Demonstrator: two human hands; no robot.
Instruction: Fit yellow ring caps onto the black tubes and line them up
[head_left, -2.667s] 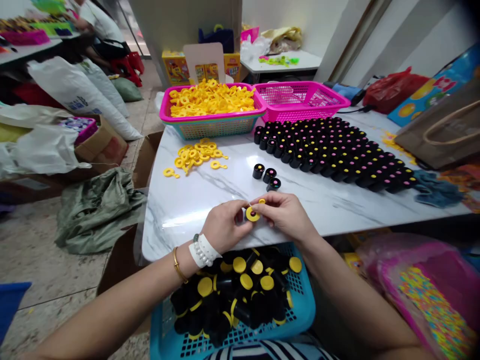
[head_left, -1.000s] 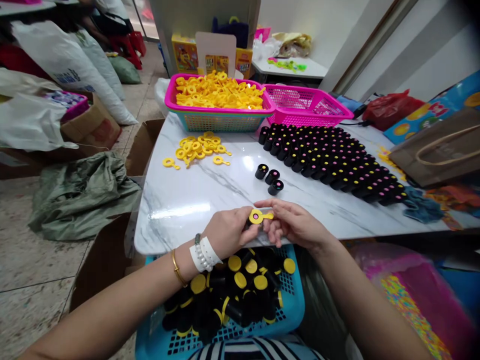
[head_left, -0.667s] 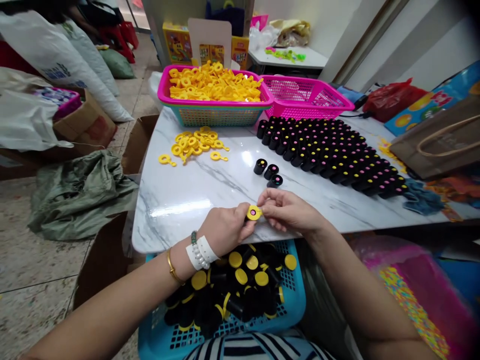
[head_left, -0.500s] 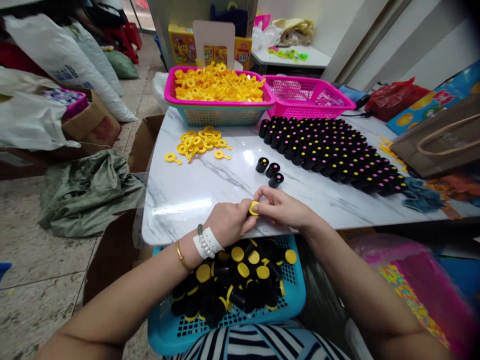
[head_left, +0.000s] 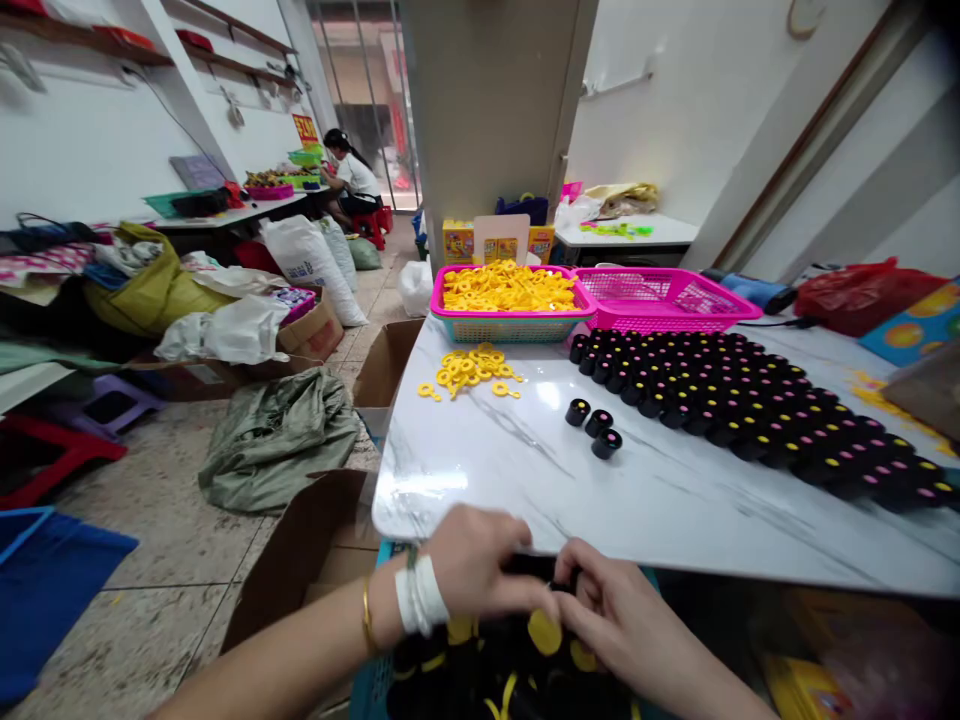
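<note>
Over the front edge of the table, my left hand is closed around a black cylinder, mostly hidden by the fingers. My right hand meets it from the other side, fingertips pinched at the cylinder's right end. Motion blurs both hands a little. Below them, a blue basket holds many black cylinders with yellow caps. On the white marbled table ahead, three short black cylinders stand apart from a large block of similar upright ones with yellow or pink dots on top.
Yellow ring-shaped pieces lie loose on the table's left side. Behind them stand a pink-rimmed basket heaped with more and another pink basket. Cardboard boxes and a green sack are on the floor. A person sits far back.
My view has tilted up and turned left. Both hands have drawn back from above the tabletop toward the blue basket, still together around a black cylinder.
</note>
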